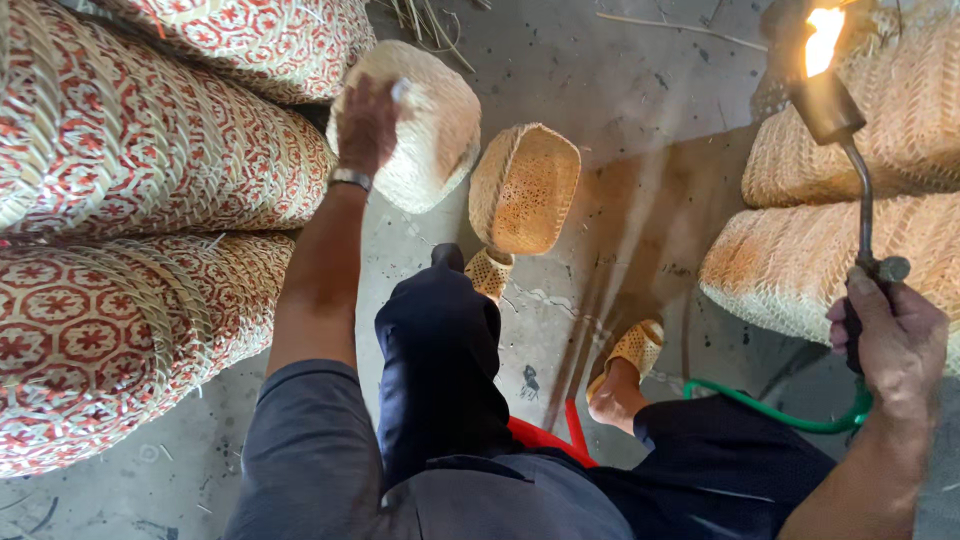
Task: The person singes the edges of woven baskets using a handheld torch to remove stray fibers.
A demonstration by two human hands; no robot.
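My left hand (366, 125) rests on a pale woven basket (430, 130) that lies upside down on the concrete floor, its fingers curled over the basket's side. My right hand (895, 340) grips the handle of a metal gas torch (850, 150) held upright, with a bright flame (822, 38) burning at its tip near a stack of pale woven baskets (860, 200) on the right. A green hose (780, 412) runs from the torch handle down past my knee.
A second small woven basket (525, 188) lies on its side, mouth toward me, in the middle. Large red-and-white patterned woven baskets (120, 250) are stacked on the left. My legs, yellow woven sandals (630, 350) and a red stool edge (550, 440) fill the foreground.
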